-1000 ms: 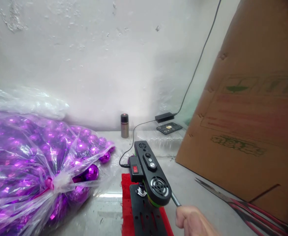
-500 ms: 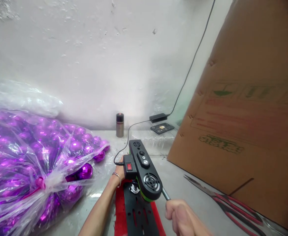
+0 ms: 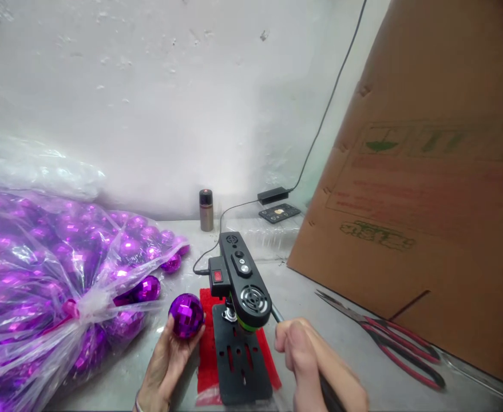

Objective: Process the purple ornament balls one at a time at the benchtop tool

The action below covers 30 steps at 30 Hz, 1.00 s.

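In my left hand sits a shiny purple faceted ball ornament, gripped between thumb and fingers left of the machine. A small black bench drill press, with a red switch on its side box, stands in front of me. Its slotted black base plate rests on a red cloth. Closed round the machine's lever is my right hand; the metal rod shows beyond the fist and a black end below it. Whatever lies under the drill head is hidden.
A clear bag of purple balls fills the left. At the back stand a small bottle, a power adapter and a dark phone-like slab. Red-and-black-handled scissors lie by a large cardboard box on the right.
My left hand has come from behind the machine toward me and now shows a purple ball in its fingers. My right hand stays on the lever. The view has shifted slightly.
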{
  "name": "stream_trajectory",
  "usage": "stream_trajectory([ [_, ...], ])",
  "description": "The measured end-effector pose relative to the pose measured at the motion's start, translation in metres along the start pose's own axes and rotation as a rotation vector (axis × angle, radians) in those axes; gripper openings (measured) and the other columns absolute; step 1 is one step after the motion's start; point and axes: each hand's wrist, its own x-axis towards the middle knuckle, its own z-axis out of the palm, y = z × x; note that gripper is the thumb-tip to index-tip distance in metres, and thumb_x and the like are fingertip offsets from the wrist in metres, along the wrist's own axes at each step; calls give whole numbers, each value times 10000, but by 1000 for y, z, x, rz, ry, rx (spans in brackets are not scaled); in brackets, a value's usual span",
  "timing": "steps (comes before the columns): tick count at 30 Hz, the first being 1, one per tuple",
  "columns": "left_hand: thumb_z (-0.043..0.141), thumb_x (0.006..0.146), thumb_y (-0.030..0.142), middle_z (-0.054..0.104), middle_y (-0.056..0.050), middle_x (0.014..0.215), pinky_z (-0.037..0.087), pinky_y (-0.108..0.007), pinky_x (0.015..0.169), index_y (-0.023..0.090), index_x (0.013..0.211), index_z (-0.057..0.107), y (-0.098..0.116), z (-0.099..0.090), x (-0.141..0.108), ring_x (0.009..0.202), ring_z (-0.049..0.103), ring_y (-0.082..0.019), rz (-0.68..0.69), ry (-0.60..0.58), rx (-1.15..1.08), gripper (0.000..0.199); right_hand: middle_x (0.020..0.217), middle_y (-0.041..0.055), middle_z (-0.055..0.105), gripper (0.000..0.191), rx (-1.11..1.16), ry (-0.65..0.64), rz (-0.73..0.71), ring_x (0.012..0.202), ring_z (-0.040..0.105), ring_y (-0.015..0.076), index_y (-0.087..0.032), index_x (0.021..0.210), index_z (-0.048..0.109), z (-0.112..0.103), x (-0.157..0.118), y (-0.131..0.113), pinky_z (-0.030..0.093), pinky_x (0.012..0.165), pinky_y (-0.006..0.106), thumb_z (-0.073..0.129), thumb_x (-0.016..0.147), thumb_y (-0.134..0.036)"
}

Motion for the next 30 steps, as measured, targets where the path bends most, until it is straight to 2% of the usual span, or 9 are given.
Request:
stream_trajectory([
  [2, 844, 832, 283, 837, -88, 1121, 666, -459, 1000, 228, 1378, 646, -14, -6, -7, 1135, 798, -294, -4, 20, 55, 583, 621, -28, 497, 402, -34, -99, -83, 518, 477, 96, -214, 719, 514, -6, 7, 0, 366, 504, 259, 469, 1118, -190],
  [3, 862, 811, 280, 837, -93, 1128, 664, -467, 1006, 215, 1354, 673, -22, -8, -9, 1163, 787, -308, -12, 6, 114, 579, 622, -31, 508, 388, -55, -133, -117, 521, 485, 93, -215, 732, 515, -8, 10, 0, 370, 503, 250, 462, 1113, -166],
  [5, 903, 776, 413, 826, -128, 1198, 643, -491, 1045, 177, 1280, 722, -37, -10, -11, 1246, 746, -354, 14, -50, 281, 586, 630, -37, 524, 363, -93, -161, -157, 525, 492, 88, -217, 755, 511, -12, 14, 0, 380, 506, 236, 456, 1103, -130],
  [8, 905, 717, 584, 771, -152, 1365, 545, -513, 1176, 176, 1315, 707, -55, -10, -10, 1364, 668, -394, 206, -108, 628, 751, 632, -49, 519, 353, -104, -169, -186, 519, 491, 77, -220, 767, 500, -13, 16, 0, 384, 506, 217, 447, 1097, -106],
  [11, 887, 680, 564, 707, -179, 1463, 440, -578, 1253, 176, 1425, 634, -65, -7, -10, 1418, 612, -423, 359, -115, 962, 877, 634, -50, 509, 354, -92, -176, -184, 521, 491, 73, -217, 769, 503, -13, 14, 1, 388, 505, 212, 439, 1097, -100],
  [15, 852, 649, 511, 708, -220, 1423, 383, -681, 1240, 150, 1386, 658, -66, 4, -14, 1403, 586, -482, 461, -71, 1244, 843, 646, -49, 495, 355, -36, -144, -149, 534, 450, 73, -216, 768, 502, -9, 8, 3, 357, 510, 228, 449, 1105, -118],
  [20, 847, 654, 454, 730, -203, 1385, 450, -657, 1189, 176, 1385, 652, -65, 15, -16, 1338, 636, -465, 508, -154, 1315, 806, 665, -42, 465, 369, 31, -61, -84, 567, 437, 87, -216, 757, 486, -3, 1, 3, 342, 547, 267, 453, 1118, -147],
  [26, 835, 705, 469, 658, -228, 1481, 429, -656, 1221, 157, 1473, 558, -73, 7, -13, 1407, 597, -452, 458, -225, 1263, 874, 667, -34, 475, 381, 18, -51, -54, 576, 444, 99, -218, 757, 490, -1, -1, 0, 353, 560, 280, 443, 1133, -169],
  [30, 863, 661, 421, 630, -230, 1527, 398, -648, 1257, 155, 1492, 535, -73, 2, -10, 1446, 570, -456, 427, -239, 1246, 932, 664, -34, 470, 392, 26, -47, -8, 575, 435, 103, -220, 754, 484, -2, -1, -1, 358, 570, 283, 442, 1143, -195],
])
